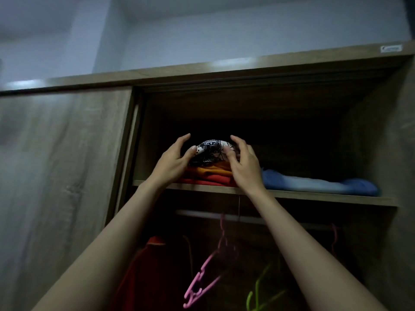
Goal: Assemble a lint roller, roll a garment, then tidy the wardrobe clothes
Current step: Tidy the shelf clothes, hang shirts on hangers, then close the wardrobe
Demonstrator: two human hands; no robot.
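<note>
1. We find the black-and-white patterned folded cloth bundle [212,151] on top of the stack of folded orange and red garments [208,176], on the wooden upper wardrobe shelf [314,196].
2. Our left hand [173,162] and right hand [243,167] flank it with fingers spread; thumbs touch the fabric, neither hand is clamped.
3. We judge it light, soft and floppy, apt to unfold, so we would cup both ends rather than pinch one corner.
4. A folded blue denim garment [318,182] lies just beside the stack.
</note>
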